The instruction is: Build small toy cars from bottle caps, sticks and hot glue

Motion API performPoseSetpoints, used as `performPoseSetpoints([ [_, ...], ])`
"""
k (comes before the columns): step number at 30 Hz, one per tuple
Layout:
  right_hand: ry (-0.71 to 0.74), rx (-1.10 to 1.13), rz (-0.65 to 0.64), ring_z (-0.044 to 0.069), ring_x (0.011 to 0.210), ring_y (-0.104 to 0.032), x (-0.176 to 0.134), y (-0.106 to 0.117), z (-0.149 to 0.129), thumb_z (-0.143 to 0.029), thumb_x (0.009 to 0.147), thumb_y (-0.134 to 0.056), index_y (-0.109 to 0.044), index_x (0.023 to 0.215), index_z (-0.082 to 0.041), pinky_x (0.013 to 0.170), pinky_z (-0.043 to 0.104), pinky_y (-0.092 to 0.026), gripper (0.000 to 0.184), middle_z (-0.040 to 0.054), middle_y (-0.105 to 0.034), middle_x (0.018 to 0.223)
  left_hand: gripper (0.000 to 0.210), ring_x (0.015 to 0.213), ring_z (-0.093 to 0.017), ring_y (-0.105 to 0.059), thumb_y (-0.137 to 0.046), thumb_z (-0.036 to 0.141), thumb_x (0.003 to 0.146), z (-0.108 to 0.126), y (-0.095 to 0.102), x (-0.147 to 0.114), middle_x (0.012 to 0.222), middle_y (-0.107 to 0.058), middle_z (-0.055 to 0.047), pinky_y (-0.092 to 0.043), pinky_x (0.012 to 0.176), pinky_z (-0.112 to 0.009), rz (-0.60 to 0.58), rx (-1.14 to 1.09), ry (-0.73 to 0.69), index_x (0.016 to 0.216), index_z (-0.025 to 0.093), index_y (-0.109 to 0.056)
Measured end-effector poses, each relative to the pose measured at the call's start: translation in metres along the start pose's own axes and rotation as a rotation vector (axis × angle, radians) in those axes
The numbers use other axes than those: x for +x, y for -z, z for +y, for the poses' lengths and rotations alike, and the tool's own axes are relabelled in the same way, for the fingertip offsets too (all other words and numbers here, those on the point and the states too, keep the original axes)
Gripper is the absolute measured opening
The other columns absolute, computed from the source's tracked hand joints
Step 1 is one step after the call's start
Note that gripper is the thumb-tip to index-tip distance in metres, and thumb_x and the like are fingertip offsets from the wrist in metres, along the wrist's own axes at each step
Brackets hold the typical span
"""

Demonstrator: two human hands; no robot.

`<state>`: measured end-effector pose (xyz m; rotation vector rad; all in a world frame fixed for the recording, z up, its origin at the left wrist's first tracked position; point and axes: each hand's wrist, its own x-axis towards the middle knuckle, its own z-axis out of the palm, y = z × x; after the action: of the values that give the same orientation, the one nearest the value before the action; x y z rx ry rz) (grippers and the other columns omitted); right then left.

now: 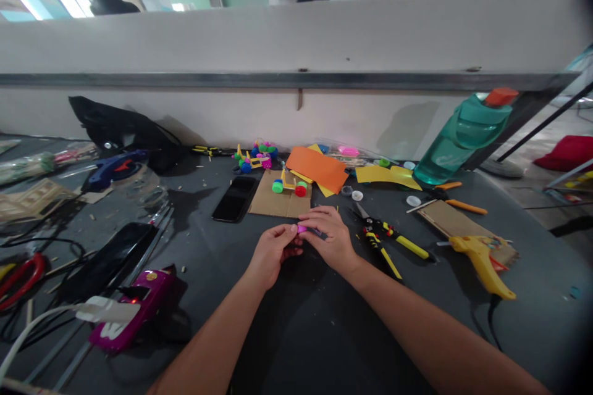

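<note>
Between the fingertips of both hands is a small purple piece (302, 229), mostly covered by the fingers, so its kind is unclear. My left hand (274, 252) pinches it from the left, thumb on top. From the right, my right hand (332, 238) closes on it with thumb and fingers. Just beyond them lies a flat cardboard piece (264, 200). On it stands a little yellow frame (290, 181) with a green wheel (277, 186) and a red wheel (301, 190).
Wire-stripping pliers (393, 237) lie right of my hands, with a yellow glue gun (482, 262) and a teal bottle (458, 136) farther right. A black phone (235, 199), orange paper (317, 168) and small colourful wheeled models (254, 157) sit behind. At left is a purple power strip (134, 311).
</note>
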<state>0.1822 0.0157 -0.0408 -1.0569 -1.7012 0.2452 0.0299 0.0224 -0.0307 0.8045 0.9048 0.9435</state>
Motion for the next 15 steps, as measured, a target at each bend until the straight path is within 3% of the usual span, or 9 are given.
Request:
performPoseSetpoints([
  [15, 0.039, 0.003, -0.003, 0.020, 0.097, -0.057, -0.0010, -0.0022, 0.0018, -0.025, 0.078, -0.065, -0.070, 0.088, -0.029, 0.091, 0.043, -0.043, 0.012, -0.0012, -0.071, 0.095, 0.029, 0.063, -0.011, -0.056, -0.073, 0.038, 0.067, 0.0007, -0.0002, 0.0002, 0.070, -0.062, -0.004, -0.051, 0.056, -0.023, -0.016, -0.004, 0.013, 0.076, 0.011, -0.066],
])
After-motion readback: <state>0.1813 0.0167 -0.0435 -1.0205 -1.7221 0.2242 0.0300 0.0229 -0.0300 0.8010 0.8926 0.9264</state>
